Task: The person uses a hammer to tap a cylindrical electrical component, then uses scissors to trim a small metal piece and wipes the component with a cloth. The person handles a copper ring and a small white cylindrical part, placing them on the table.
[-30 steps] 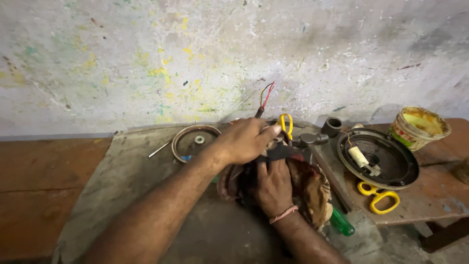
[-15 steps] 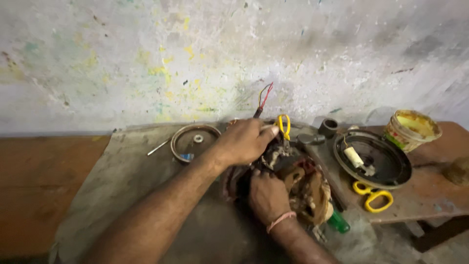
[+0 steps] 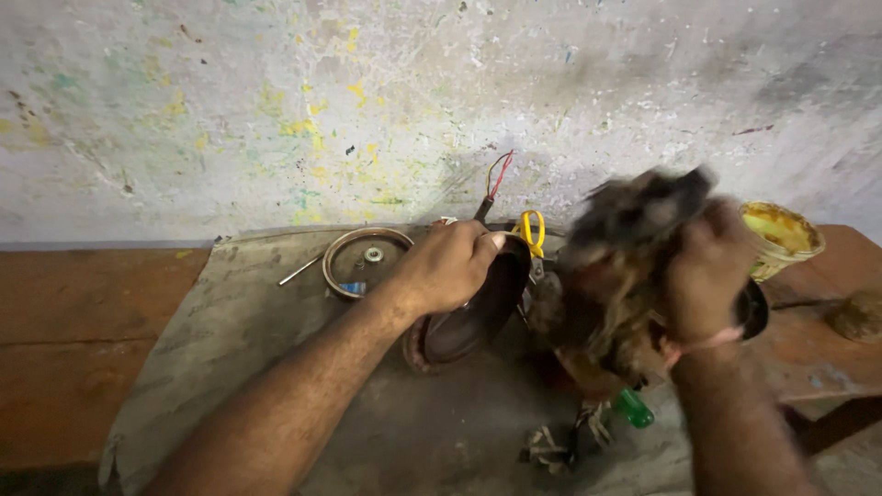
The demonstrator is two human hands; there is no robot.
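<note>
Debris, bottom centre-right: small dark scraps [image 3: 549, 448] lie on the grey mat [image 3: 220, 349] at the lower edge of the frame.
Green handle: a green tool handle [image 3: 634, 408] shows low right of centre, just under the rag bundle.
Left hand: the left hand [image 3: 447, 266], centre frame, has its fingers curled over the upper rim of a dark round cover [image 3: 473, 312], gripping it; the cover stands tilted on edge on the mat.
Right hand: the right hand [image 3: 706, 262], right of centre, is raised and closed around a dirty brown rag bundle [image 3: 614, 276], which is blurred; a pinkish thread band sits on the wrist.
Dark part: a black rounded edge [image 3: 755, 310] peeks out just right of the right wrist; what it is cannot be told.
Ring dish, centre-left: a shallow metal ring dish [image 3: 356, 260] lies on the mat left of the left hand, holding a small washer and a bluish scrap; a thin metal rod [image 3: 299, 270] lies just beside it.
Scissors: yellow scissor handles [image 3: 532, 231] show just behind the cover.
Wires: red and black wires [image 3: 496, 179] rise against the wall above the left hand.
Container, right: a round yellow-stained tin [image 3: 781, 237] stands on the wooden bench [image 3: 83, 312], upper right; any label is too smeared to make out.
Wall, top: a grey wall [image 3: 367, 101] flecked with yellow and green paint.
</note>
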